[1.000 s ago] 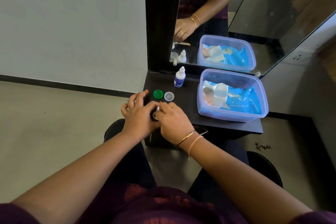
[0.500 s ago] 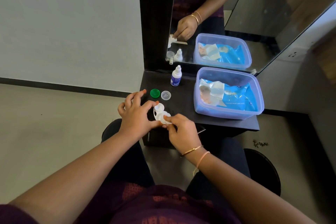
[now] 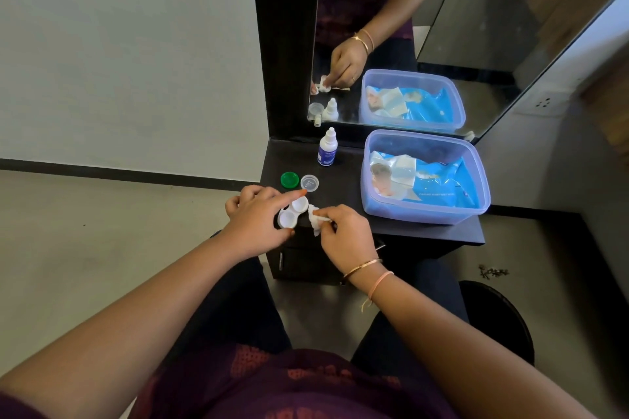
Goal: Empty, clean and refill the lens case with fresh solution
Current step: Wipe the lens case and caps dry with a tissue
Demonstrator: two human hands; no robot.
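The white two-well lens case (image 3: 292,213) is held just above the near left corner of the dark table (image 3: 343,194), both wells uncapped and facing up. My left hand (image 3: 258,219) grips it between index finger and thumb. My right hand (image 3: 342,235) pinches a small crumpled white wipe (image 3: 315,217) right beside the case's right well. A green cap (image 3: 289,179) and a clear cap (image 3: 309,182) lie on the table behind the case. The solution bottle (image 3: 327,151), white with a blue label, stands upright at the back near the mirror.
A translucent blue tub (image 3: 476,180) holding a pack of wet wipes (image 3: 429,180) fills the table's right half. A mirror (image 3: 408,27) rises behind the table. The table's front edge lies just below my hands, with my knees underneath.
Both hands were pressed together over the case; now they have parted. The case is exposed in my left hand and my right hand has drawn back to the right with the wipe.
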